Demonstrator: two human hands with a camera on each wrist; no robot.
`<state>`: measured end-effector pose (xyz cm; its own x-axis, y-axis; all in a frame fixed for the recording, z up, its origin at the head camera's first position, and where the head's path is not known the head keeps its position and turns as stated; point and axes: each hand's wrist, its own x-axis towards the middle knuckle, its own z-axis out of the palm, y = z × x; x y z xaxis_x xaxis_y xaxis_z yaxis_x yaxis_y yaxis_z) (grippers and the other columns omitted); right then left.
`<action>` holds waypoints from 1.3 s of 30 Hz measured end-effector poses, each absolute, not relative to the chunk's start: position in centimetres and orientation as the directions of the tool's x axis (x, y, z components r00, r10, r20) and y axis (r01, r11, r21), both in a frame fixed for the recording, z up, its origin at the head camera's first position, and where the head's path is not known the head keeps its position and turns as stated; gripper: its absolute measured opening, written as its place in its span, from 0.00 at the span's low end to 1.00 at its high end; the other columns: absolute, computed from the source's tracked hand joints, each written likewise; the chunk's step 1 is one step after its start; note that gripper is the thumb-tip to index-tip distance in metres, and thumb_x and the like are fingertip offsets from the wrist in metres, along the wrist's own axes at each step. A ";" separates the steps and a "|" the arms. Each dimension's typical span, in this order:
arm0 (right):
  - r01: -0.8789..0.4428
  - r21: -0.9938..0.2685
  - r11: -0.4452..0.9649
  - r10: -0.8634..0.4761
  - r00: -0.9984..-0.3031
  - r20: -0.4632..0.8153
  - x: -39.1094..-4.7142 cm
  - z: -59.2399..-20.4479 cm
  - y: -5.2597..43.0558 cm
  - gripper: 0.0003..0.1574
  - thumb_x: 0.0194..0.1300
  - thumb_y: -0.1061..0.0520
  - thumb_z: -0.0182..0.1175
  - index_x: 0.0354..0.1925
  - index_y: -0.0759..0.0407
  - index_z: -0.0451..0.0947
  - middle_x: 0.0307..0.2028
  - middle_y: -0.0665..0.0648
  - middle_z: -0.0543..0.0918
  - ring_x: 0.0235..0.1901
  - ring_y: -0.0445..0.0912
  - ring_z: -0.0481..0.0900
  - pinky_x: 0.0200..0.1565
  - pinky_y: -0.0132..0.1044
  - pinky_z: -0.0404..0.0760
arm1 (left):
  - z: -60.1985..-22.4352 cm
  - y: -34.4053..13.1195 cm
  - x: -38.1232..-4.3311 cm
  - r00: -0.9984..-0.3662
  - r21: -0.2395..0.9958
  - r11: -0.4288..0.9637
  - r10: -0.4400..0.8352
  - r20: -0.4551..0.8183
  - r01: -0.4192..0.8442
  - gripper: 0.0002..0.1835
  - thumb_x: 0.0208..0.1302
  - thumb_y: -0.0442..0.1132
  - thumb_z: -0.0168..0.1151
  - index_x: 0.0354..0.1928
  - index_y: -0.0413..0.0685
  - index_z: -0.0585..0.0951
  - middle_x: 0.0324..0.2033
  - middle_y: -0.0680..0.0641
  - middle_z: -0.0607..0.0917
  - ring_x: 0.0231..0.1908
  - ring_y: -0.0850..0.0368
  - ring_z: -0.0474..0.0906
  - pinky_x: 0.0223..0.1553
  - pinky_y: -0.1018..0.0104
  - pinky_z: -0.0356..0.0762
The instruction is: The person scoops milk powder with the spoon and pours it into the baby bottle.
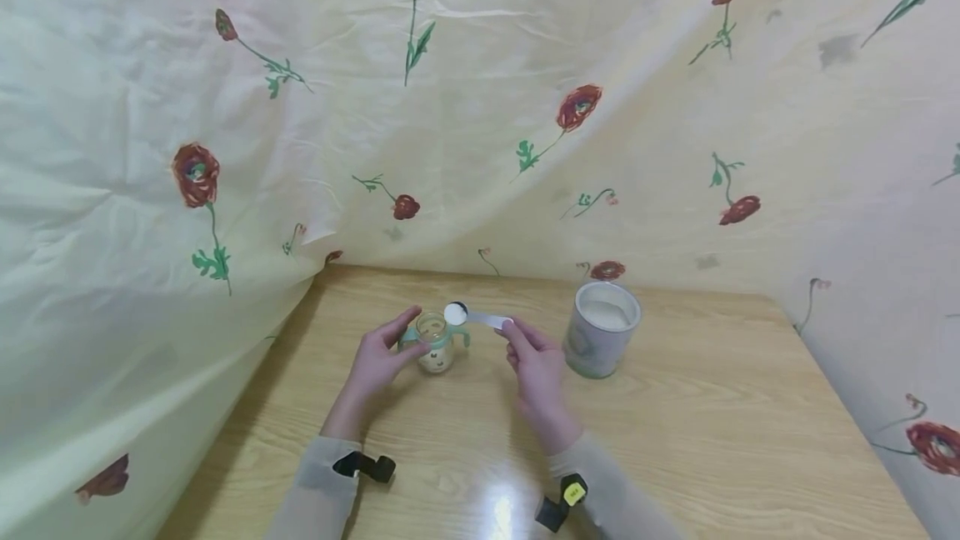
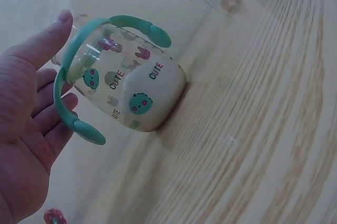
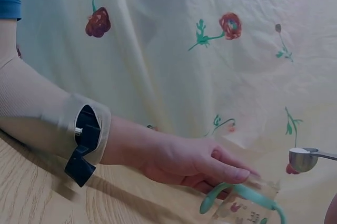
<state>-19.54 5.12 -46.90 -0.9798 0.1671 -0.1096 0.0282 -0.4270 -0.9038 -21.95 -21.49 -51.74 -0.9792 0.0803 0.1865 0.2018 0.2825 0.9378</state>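
A clear baby bottle [image 1: 437, 359] with green handles stands upright and uncapped on the table, white powder settled in its bottom. My left hand [image 1: 378, 357] holds it about the neck, the thumb on the near side and the fingers behind. Printed animal faces and the word CUTE show on the bottle [image 2: 152, 92] in the left wrist view. Between thumb and fingers, my right hand [image 1: 542, 369] pinches the handle of a metal measuring spoon [image 1: 487, 320]. White powder fills its bowl, which is level beside the bottle's mouth. The right wrist view shows the spoon [image 3: 303, 161] above the bottle's rim.
An open tin [image 1: 592, 348] with whitish powder inside stands just right of my right hand. The wooden table [image 1: 712, 407] ends at a hanging flower-patterned cloth [image 1: 480, 123] behind and at both sides.
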 end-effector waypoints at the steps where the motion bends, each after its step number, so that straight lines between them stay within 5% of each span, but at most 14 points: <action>1: 0.025 -0.908 -0.419 0.167 -0.980 -0.104 -19.6 -47.0 4.9 0.20 0.74 0.58 0.70 0.57 0.71 0.85 0.36 0.52 0.92 0.31 0.38 0.74 0.33 0.23 0.76 | -51.8 -21.5 -22.0 -0.980 0.938 0.284 0.079 0.184 0.199 0.38 0.65 0.49 0.79 0.76 0.52 0.76 0.74 0.54 0.76 0.77 0.47 0.66 0.79 0.47 0.60; 22: -0.026 -0.984 -0.177 0.191 -0.981 -0.009 -20.1 -48.3 2.2 0.19 0.72 0.52 0.73 0.55 0.62 0.88 0.44 0.56 0.92 0.39 0.47 0.83 0.37 0.29 0.82 | -51.8 -20.8 -21.8 -0.991 0.942 0.309 0.040 0.127 0.133 0.38 0.61 0.49 0.82 0.72 0.51 0.80 0.70 0.46 0.80 0.72 0.43 0.73 0.76 0.45 0.66; 32: -0.373 -0.928 -0.002 0.195 -0.910 0.366 -20.3 -49.1 1.7 0.07 0.68 0.66 0.73 0.45 0.65 0.91 0.41 0.61 0.93 0.33 0.45 0.89 0.37 0.28 0.87 | -51.9 -20.7 -21.9 -0.989 0.948 0.281 0.041 0.145 0.150 0.35 0.62 0.45 0.81 0.71 0.48 0.81 0.67 0.45 0.83 0.69 0.44 0.77 0.73 0.47 0.71; 39: -0.637 -0.747 0.190 0.132 -0.738 0.662 -20.6 -49.7 1.7 0.08 0.64 0.71 0.73 0.42 0.66 0.91 0.34 0.62 0.92 0.25 0.47 0.87 0.31 0.25 0.85 | -52.1 -20.8 -21.9 -0.986 0.943 0.288 0.050 0.161 0.168 0.35 0.62 0.45 0.81 0.71 0.48 0.81 0.66 0.45 0.84 0.68 0.43 0.78 0.72 0.46 0.72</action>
